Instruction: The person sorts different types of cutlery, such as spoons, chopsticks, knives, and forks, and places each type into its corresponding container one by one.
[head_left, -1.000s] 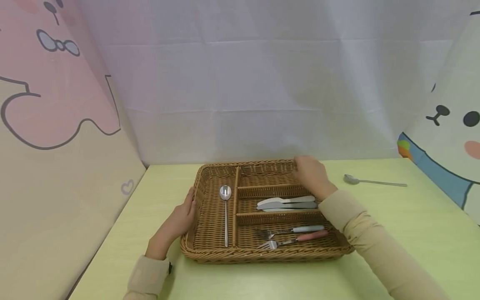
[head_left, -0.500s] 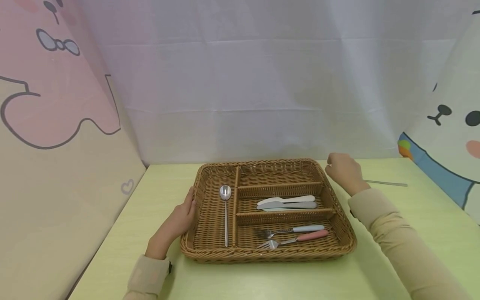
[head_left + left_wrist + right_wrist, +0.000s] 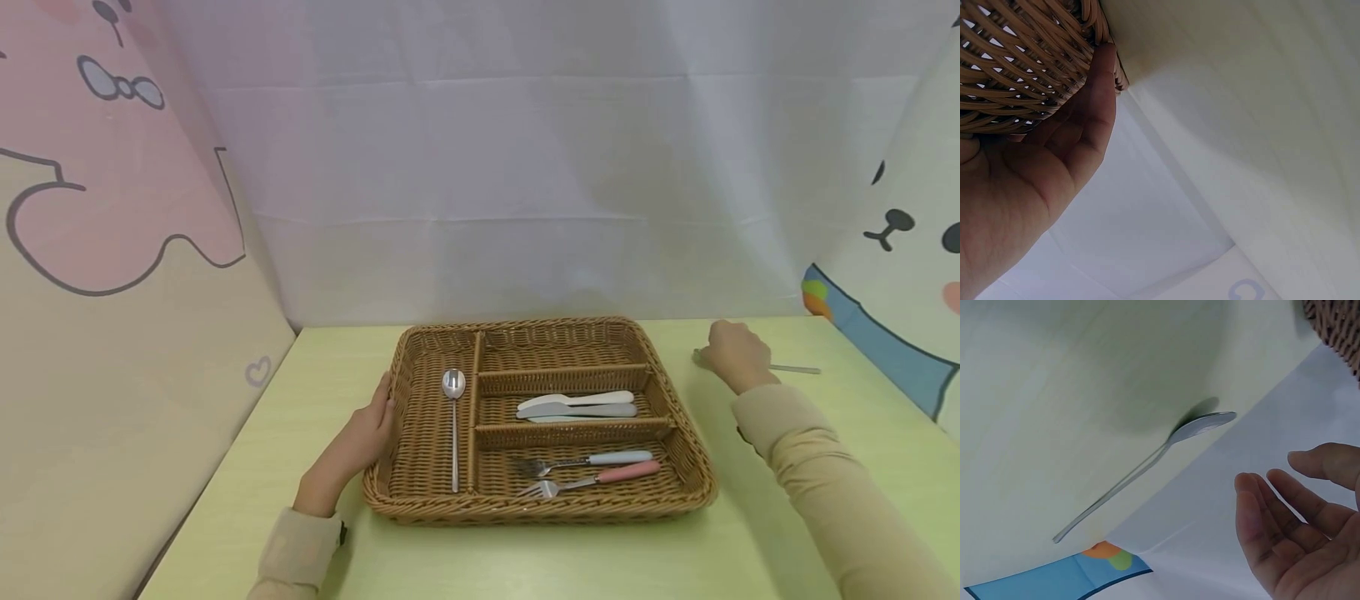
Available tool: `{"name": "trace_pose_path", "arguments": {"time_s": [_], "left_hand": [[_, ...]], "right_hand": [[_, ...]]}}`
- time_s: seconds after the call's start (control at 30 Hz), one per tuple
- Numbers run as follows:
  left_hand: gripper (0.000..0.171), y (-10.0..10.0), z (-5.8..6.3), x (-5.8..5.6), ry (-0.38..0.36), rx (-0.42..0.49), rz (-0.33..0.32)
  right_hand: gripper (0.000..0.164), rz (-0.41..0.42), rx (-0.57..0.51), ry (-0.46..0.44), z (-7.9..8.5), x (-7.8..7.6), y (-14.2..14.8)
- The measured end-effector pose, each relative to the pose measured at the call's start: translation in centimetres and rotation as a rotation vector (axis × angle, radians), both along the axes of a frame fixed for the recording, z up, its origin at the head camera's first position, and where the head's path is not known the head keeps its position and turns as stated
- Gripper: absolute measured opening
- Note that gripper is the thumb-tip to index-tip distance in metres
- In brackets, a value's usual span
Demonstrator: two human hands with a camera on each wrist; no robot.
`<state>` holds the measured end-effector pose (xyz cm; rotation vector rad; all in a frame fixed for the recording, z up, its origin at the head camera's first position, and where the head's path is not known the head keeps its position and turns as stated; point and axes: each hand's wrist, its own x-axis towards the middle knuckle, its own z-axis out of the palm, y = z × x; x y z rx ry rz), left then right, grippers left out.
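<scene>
My left hand (image 3: pixel 358 437) lies against the outer left side of a brown wicker cutlery tray (image 3: pixel 540 507). In the left wrist view its fingers (image 3: pixel 1102 75) touch the woven wall, rather straight. My right hand (image 3: pixel 738 357) hovers over a metal spoon (image 3: pixel 797 368) lying on the table, to the right of the tray. The right wrist view shows that hand's thumb and fingers loosely bent and apart, holding nothing, with the loose spoon (image 3: pixel 1200 426) a short way off. Another spoon (image 3: pixel 453 385) lies in the tray's long left compartment.
Several knives (image 3: pixel 577 408) lie in the tray's middle right compartment. Two forks, one blue-handled (image 3: pixel 618 457) and one pink-handled (image 3: pixel 628 472), lie in the front one. A white cloth (image 3: pixel 480 167) hangs behind the yellow-green table (image 3: pixel 525 562); printed panels stand at both sides.
My right hand has moved right, from over the tray's back right corner to above the loose spoon, partly covering it. My left hand stays at the tray's left side.
</scene>
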<state>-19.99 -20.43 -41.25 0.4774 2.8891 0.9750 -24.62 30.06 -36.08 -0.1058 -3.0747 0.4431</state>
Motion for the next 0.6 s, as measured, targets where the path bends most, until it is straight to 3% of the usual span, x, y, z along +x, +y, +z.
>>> {"name": "trace_pose_path", "arguments": {"time_s": [0.1, 0.3, 0.6], "left_hand": [[0.052, 0.0, 0.0, 0.0, -0.006, 0.004, 0.003], [0.051, 0.0, 0.0, 0.1, 0.007, 0.0, 0.006], [0.052, 0.0, -0.1, 0.0, -0.007, 0.007, 0.011]], "right_hand": [[0.03, -0.019, 0.017, -0.018, -0.8, -0.2, 1.0], [0.015, -0.011, 0.035, -0.008, -1.6, -0.1, 2.7], [0.014, 0.029, 0.073, -0.007, -3.1, -0.1, 4.6]]}}
